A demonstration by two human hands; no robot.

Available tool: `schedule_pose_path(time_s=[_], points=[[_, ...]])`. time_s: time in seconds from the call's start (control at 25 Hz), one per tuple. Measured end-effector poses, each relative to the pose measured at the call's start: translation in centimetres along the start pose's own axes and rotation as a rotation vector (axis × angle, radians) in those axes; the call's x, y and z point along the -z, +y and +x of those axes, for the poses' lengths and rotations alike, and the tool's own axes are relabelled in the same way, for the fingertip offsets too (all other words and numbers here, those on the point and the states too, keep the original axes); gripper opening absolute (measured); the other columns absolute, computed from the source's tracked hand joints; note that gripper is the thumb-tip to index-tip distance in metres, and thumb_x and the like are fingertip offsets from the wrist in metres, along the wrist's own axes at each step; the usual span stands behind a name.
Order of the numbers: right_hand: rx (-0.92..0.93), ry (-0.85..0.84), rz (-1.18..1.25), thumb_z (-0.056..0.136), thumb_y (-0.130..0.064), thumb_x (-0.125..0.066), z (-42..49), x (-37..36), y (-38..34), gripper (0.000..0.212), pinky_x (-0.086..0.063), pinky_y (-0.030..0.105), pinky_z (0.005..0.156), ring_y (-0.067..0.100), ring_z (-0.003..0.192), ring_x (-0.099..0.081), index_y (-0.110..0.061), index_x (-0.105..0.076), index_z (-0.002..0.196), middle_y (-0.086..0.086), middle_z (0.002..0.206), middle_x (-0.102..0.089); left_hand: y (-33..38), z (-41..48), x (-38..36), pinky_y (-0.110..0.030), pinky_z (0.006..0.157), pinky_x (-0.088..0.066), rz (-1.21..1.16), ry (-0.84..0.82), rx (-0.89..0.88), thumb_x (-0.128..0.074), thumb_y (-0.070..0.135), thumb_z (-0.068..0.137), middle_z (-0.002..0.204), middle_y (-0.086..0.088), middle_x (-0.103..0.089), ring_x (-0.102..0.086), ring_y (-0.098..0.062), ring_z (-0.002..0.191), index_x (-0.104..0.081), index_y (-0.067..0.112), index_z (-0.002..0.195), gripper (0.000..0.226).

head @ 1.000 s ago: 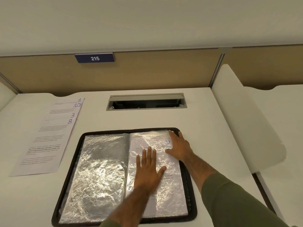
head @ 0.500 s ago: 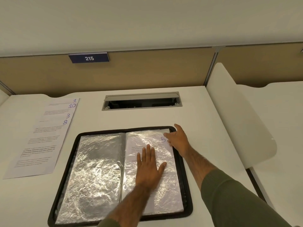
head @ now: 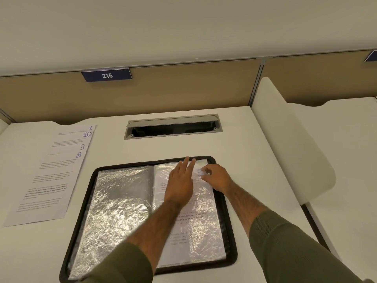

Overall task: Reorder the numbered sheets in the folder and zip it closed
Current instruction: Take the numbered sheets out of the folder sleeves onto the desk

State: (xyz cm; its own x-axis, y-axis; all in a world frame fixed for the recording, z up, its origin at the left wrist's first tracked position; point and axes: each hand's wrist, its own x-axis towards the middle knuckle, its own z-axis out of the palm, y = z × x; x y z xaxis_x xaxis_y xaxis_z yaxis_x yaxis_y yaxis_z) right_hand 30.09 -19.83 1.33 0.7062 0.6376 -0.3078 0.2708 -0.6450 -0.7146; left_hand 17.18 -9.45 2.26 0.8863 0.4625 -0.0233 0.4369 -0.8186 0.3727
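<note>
A black zip folder lies open on the white desk, its crinkled clear sleeves showing. The left sleeve looks empty; the right sleeve holds a printed sheet. My left hand lies flat on the upper part of that right sleeve, fingers straight and reaching the top edge. My right hand is beside it at the sleeve's top right corner, fingertips pinching the plastic or sheet corner there. A stack of loose sheets, numbered 1, 10, 3 and 8 in blue, is fanned out on the desk to the left.
An open cable hatch is set in the desk behind the folder. A tan partition with a blue tag reading 215 closes the back. A white curved divider stands to the right, with another desk beyond.
My left hand slid up the right sleeve from its middle to its top edge. My right hand's fingers curled and now pinch the top right corner, covering the number there.
</note>
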Motion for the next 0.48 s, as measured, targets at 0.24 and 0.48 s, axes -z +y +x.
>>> schedule_pose_path(time_s=[0.24, 0.48], points=[[-0.012, 0.016, 0.071, 0.096, -0.017, -0.066, -0.9, 0.0, 0.4, 0.035, -0.051, 0.026, 0.096, 0.017, 0.115, -0.062, -0.017, -0.062, 0.131, 0.002, 0.131, -0.065, 0.4, 5.2, 2.6, -0.047, 0.124, -0.016, 0.358, -0.108, -0.312, -0.066, 0.017, 0.097, 0.165, 0.001, -0.028, -0.015, -0.024, 0.154, -0.057, 0.036, 0.138, 0.046], [-0.061, 0.007, 0.155, 0.092, -0.019, -0.071, -1.7, 0.4, 1.4, 0.049, -0.051, 0.026, 0.089, 0.018, 0.113, -0.061, -0.015, -0.056, 0.138, 0.006, 0.131, -0.062, 1.4, 6.5, 3.6, -0.036, 0.108, -0.038, 0.214, 0.006, -0.222, -0.065, 0.022, 0.098, 0.128, 0.001, -0.064, -0.05, -0.019, 0.126, -0.072, 0.023, 0.109, 0.013]])
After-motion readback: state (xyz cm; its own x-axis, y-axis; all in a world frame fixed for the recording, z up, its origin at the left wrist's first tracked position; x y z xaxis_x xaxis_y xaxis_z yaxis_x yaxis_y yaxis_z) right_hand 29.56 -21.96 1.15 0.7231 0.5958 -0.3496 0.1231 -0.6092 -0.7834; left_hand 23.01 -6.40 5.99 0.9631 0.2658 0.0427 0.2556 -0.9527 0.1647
